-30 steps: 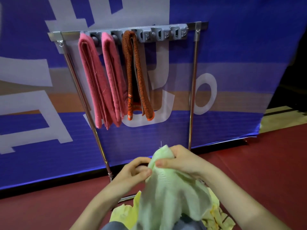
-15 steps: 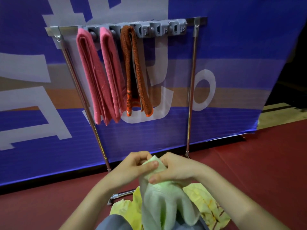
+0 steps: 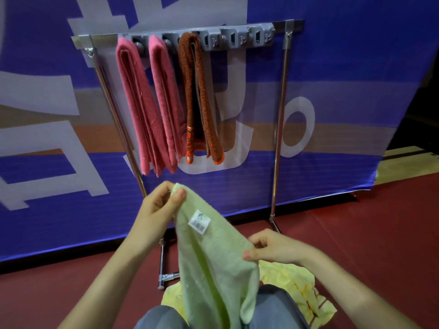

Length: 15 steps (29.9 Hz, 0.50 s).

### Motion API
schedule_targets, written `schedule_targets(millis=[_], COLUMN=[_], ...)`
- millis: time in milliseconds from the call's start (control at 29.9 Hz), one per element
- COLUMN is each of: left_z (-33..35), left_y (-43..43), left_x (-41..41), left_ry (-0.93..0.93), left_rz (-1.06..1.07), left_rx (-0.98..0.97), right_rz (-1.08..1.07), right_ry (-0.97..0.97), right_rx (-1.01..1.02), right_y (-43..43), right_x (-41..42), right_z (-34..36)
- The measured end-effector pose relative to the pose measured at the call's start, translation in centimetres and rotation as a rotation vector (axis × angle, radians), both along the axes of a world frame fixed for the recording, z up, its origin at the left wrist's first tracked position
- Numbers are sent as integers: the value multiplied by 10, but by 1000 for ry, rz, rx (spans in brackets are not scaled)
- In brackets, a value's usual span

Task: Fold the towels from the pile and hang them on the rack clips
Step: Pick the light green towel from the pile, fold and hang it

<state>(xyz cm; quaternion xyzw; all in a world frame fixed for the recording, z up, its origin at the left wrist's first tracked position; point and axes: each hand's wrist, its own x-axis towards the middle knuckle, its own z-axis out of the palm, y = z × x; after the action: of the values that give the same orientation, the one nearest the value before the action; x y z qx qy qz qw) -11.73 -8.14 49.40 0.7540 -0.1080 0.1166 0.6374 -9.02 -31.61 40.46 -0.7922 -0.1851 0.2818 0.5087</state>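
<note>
we've spread the green towel (image 3: pixel 213 269): left hand (image 3: pixel 156 210) pinching its corner, right hand (image 3: pixel 273 248) its edge, ready to fold.

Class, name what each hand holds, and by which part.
Both hold the green towel: left hand pinches its top corner, right hand pinches its side edge.

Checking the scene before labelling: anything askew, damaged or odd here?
Minor only. The green towel, pinched by the left hand and right hand, carries a white barcode tag; the banner curls up at its bottom right corner.
</note>
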Motion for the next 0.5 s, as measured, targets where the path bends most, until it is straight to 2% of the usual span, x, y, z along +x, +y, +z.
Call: schedule_targets(millis=[201,335,502], left_z=[2,-5,-8], left_y=[31,54,76], left_x=[1,1,1], left_ry=[-47,-78,-81], left_rz=[130,278,370], left_rx=[2,-43,-56], right_rz=[-182,-185,-307], right_ry=[-55,-116,-46], right_rx=[-3,-81,-39], right_y=[-16,-22,-31], right_x=[2,5,7], right_z=[-26,-29,-36])
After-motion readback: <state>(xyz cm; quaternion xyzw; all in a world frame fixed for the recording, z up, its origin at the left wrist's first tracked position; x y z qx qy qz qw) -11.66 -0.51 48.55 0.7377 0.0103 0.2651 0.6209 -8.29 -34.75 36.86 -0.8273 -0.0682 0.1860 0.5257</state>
